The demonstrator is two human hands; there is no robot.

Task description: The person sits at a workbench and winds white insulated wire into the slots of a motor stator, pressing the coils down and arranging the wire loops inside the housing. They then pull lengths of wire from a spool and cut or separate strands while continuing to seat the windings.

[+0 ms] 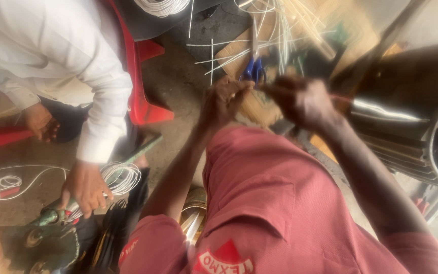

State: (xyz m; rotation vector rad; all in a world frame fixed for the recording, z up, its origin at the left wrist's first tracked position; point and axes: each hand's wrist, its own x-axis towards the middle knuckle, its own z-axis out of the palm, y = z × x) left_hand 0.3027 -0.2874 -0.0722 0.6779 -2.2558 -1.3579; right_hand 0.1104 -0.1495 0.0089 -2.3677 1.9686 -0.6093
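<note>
pinching thin white strips (pixel 280 30) near blue-handled scissors (pixel 254 68), both hands, left (pixel 224 101) and right (pixel 300 99), blurred

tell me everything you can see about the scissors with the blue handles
The scissors lie flat on brown cardboard on the floor, just beyond the person's two hands. They have two blue loop handles, plastic by the look, pointing toward the person, and long pale metal blades pointing away. The blades look closed. Thin white strips lie scattered around and beside the blades. The left hand and right hand are near the handles; blur hides whether either touches them.
</note>
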